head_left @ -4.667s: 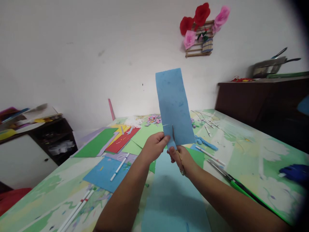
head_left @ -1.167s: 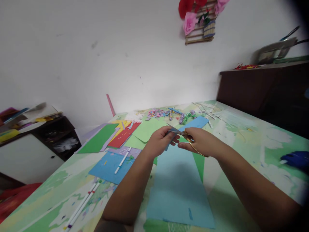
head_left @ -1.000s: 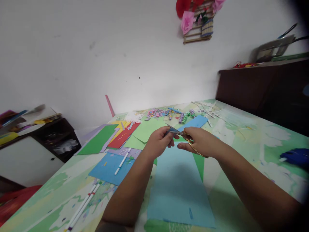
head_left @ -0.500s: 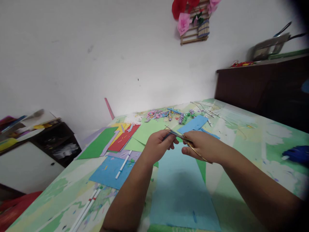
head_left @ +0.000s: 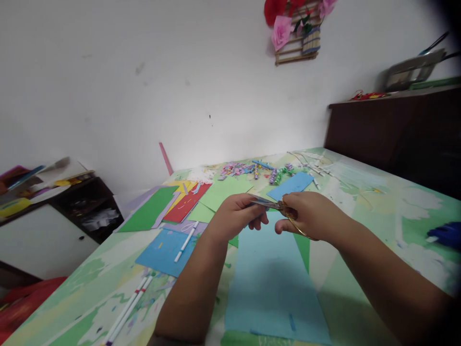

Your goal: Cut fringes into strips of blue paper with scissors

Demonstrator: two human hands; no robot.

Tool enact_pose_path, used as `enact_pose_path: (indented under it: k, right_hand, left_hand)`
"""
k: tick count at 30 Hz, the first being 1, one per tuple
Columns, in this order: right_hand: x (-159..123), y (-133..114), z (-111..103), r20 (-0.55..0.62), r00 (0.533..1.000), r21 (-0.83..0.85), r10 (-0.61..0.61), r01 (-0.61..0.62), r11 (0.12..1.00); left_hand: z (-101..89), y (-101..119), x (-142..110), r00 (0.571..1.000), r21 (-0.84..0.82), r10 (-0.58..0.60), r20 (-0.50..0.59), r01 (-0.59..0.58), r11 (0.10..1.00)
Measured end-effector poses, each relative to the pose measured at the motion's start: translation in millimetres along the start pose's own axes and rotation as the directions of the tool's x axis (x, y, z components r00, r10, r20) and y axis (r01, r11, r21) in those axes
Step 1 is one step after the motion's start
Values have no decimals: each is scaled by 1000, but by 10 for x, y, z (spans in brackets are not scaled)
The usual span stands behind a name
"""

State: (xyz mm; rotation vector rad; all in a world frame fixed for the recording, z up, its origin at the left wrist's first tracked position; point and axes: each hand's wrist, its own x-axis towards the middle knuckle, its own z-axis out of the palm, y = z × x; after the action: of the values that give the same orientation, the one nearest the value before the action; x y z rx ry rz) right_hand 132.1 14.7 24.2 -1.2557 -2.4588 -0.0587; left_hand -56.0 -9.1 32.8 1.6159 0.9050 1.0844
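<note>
Across the patterned desk (head_left: 360, 226), a light-blue sheet (head_left: 275, 288) is spread nearest. Above it, scissors (head_left: 271, 203) are gripped by the right hand (head_left: 311, 214), the blades set at the left hand (head_left: 234, 217); whether that hand is closed on paper cannot be told. Farther off, curled pieces (head_left: 278, 177) and scraps (head_left: 233, 169) are already made, while coloured sheets (head_left: 149, 211) are left. A flower decoration (head_left: 282, 32) is cut off above.

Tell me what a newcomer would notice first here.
Probably the scissors, held in the right hand and reaching to the left hand, near the middle. Below lies a long light-blue sheet on the table. Red and pink flowers stand out on the wall, top right.
</note>
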Motion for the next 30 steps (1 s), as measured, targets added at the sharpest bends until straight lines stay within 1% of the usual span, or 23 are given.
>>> enact_pose_path:
  k: [6, 10, 15, 17, 21, 24, 28, 30]
  right_hand:
    - [-9, 53, -3, -42, 999, -33, -8, 6, 999]
    - [-6, 79, -2, -74, 997, -56, -35, 31, 998]
    - [6, 87, -14, -53, 998, -81, -21, 17, 997]
    - [4, 98, -22, -47, 998, -68, -40, 37, 997]
    - [-9, 117, -30, -32, 993, 9, -113, 113, 994]
    - [-15, 104, -29, -8, 993, 64, -118, 118, 991]
    - [-30, 59, -40, 17, 995, 101, -96, 94, 990]
    - [-44, 39, -53, 19, 996, 96, -86, 83, 992]
  left_hand:
    - [-25, -7, 2, 997, -39, -36, 62, 39, 998]
    - [-41, -28, 6, 995, -41, -44, 92, 48, 998]
    - [-49, -35, 5, 993, -47, -33, 110, 38, 998]
    - [-38, -23, 2, 996, -48, -21, 89, 25, 999]
    - [11, 5, 3, 998, -33, 38, -40, -39, 999]
    - [53, -2, 9, 991, -9, 80, -104, -81, 997]
    - [101, -39, 12, 981, 113, 166, -103, -154, 981]
    - [118, -46, 10, 979, 135, 178, -96, -164, 977]
